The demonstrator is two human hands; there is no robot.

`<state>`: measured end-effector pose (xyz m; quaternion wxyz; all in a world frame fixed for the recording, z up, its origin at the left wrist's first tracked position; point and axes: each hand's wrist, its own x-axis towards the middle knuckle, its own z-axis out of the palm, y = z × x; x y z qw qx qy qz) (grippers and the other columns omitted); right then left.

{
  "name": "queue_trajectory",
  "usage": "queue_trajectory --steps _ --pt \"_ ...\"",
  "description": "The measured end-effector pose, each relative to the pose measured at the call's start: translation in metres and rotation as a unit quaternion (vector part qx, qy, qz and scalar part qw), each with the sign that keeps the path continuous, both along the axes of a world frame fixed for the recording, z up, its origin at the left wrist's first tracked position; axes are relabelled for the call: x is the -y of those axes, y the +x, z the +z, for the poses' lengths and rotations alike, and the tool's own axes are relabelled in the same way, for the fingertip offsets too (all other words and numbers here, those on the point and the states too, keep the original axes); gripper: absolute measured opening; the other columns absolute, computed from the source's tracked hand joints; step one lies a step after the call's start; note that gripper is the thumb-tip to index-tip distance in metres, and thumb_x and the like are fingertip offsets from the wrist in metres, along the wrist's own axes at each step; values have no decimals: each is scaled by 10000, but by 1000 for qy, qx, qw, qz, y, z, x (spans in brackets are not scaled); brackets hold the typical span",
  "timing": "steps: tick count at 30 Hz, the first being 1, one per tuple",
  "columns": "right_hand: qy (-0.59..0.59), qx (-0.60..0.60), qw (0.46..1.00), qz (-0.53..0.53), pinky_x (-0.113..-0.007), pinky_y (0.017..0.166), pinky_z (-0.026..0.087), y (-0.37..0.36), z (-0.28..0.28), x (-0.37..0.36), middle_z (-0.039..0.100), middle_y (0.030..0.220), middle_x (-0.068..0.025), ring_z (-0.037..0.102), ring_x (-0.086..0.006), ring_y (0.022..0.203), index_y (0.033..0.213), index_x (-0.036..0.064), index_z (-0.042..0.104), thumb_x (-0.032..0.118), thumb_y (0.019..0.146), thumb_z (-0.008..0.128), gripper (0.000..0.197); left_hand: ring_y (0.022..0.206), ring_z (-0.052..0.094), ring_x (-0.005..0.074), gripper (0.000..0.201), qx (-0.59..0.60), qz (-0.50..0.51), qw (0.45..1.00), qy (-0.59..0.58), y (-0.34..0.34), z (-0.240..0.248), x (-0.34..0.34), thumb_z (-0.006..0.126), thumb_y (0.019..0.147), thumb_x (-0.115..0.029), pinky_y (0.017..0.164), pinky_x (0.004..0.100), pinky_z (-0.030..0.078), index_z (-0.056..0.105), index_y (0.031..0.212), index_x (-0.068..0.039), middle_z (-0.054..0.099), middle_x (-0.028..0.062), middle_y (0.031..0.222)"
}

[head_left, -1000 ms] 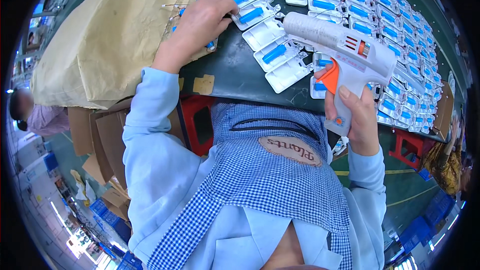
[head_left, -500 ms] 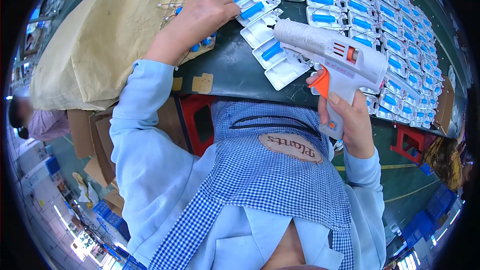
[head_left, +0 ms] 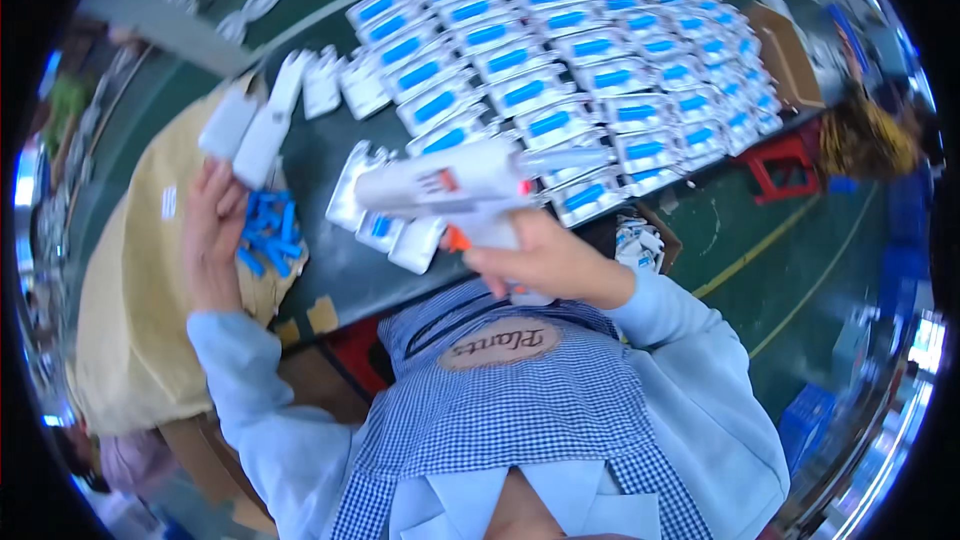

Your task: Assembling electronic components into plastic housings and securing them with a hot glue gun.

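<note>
My right hand (head_left: 548,258) is wrapped round the handle of a white hot glue gun (head_left: 450,182) with an orange trigger; its front end points left. Under the gun, a few white plastic casings (head_left: 414,246) lie on the table, one with a blue cylinder inside. On the left, my left hand (head_left: 214,225) has its fingers closed on the lower end of a white plastic casing (head_left: 230,122). A second long white casing (head_left: 264,145) is right beside it; I cannot tell whether the hand holds that too. Loose blue cylinders (head_left: 270,232) lie piled near this hand.
Rows of white casings with blue cylinders (head_left: 525,92) cover the far and right part of the dark green table (head_left: 345,285). More white casings (head_left: 322,85) lie at the far left. Brown paper (head_left: 130,310) drapes the left side. A cardboard box (head_left: 785,55) and red stool (head_left: 780,172) are at right.
My left hand has moved from the casings beside the blue cylinders to farther left and now holds a white casing. The glue gun has shifted left and lower relative to the rows. The view has turned.
</note>
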<state>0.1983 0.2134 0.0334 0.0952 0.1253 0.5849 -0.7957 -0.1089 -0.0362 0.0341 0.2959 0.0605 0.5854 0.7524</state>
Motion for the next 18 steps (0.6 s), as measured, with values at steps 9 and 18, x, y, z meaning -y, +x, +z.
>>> queue_trajectory --steps 9,18 --pt "-12 -32 999 4 -260 513 473 8 -10 -6 608 678 -57 580 -113 523 1084 -46 533 252 894 608 361 535 451 32 110 -292 -142 927 -187 46 99 -66 638 851 -3 484 175 346 614 958 10 591 9 747" --pt "-20 -94 995 -30 -292 505 490 5 -29 4 620 682 -100 600 -151 507 1174 -70 504 262 891 582 443 747 593 329 107 -737 -372 548 -137 94 125 -299 657 761 21 661 367 473 611 858 15 587 158 791"
